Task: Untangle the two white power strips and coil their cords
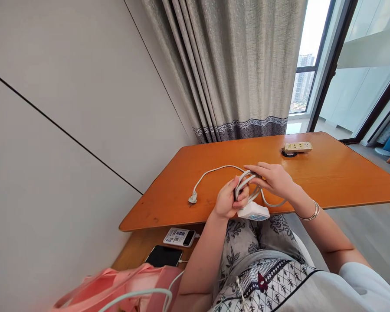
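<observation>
My left hand (230, 200) is closed around a loose coil of white power cable (247, 180), just over the near edge of the table. My right hand (274, 178) reaches in from the right, its fingers and thumb on either side of the top of the coil, gripping the cable. A white power strip (253, 211) hangs below the coil, partly hidden by my left hand. From the coil one length of cable curves left across the tabletop to a white plug (192, 197). Another loop of cable droops beneath my right wrist.
The orange-brown wooden table (168, 182) carries a second, cream power strip (298, 147) with a black cord at its far right. Below the near left edge lie a white power bank (178, 237), a dark phone (164, 256) and a pink bag (116, 286). A grey curtain (247, 65) hangs behind.
</observation>
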{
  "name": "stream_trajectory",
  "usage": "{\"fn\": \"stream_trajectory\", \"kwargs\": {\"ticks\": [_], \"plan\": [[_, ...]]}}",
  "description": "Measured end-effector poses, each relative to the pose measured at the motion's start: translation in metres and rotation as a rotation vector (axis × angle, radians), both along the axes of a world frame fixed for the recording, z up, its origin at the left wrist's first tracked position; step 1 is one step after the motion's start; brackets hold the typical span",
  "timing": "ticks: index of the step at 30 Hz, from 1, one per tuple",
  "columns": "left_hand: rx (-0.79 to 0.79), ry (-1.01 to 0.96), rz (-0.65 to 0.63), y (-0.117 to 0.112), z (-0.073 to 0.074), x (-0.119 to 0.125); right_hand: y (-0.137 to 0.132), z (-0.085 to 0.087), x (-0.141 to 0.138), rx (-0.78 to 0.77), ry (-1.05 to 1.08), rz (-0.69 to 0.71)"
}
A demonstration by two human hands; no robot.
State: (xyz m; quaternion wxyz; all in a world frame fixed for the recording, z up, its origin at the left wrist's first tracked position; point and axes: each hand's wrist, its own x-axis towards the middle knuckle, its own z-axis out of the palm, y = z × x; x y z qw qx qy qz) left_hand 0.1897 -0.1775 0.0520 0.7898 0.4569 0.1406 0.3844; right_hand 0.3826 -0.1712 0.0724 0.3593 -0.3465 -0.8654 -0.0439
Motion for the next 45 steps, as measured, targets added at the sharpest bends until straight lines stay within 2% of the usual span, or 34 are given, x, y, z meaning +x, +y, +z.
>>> {"fn": "stream_trajectory", "kwargs": {"ticks": [2,5,11,15,18,20,23,28,33,40,45], "plan": [[-0.004,0.025,-0.029,0.000,0.000,0.000,0.002,0.000,0.000,0.056,0.000,-0.006],[-0.031,0.030,-0.093,-0.001,0.001,0.000,0.005,0.004,-0.001,-0.020,0.046,0.060],[-0.195,-0.100,-0.124,-0.007,0.008,0.003,0.003,0.011,-0.001,-0.426,0.297,0.219],[-0.286,-0.167,-0.085,-0.008,0.007,0.005,0.009,0.005,0.010,-0.749,0.465,0.422],[-0.303,-0.181,-0.052,-0.007,0.006,0.004,0.014,-0.002,0.021,-0.993,0.467,0.561],[-0.299,-0.202,-0.002,-0.006,0.007,0.003,0.014,-0.008,0.025,-1.098,0.451,0.600],[-0.293,-0.209,0.046,-0.006,0.009,0.001,0.011,-0.015,0.022,-1.050,0.529,0.579],[-0.237,-0.165,-0.007,-0.007,0.008,0.001,0.004,-0.021,0.014,-0.900,0.590,0.482],[-0.188,-0.119,-0.075,-0.008,0.003,0.002,0.007,-0.017,0.016,-0.911,0.533,0.470],[-0.164,-0.072,-0.150,-0.007,0.000,0.004,0.004,-0.012,0.009,-0.821,0.715,0.422],[-0.108,-0.087,-0.176,-0.010,0.001,0.004,0.004,-0.012,0.007,-0.894,0.760,0.431]]}}
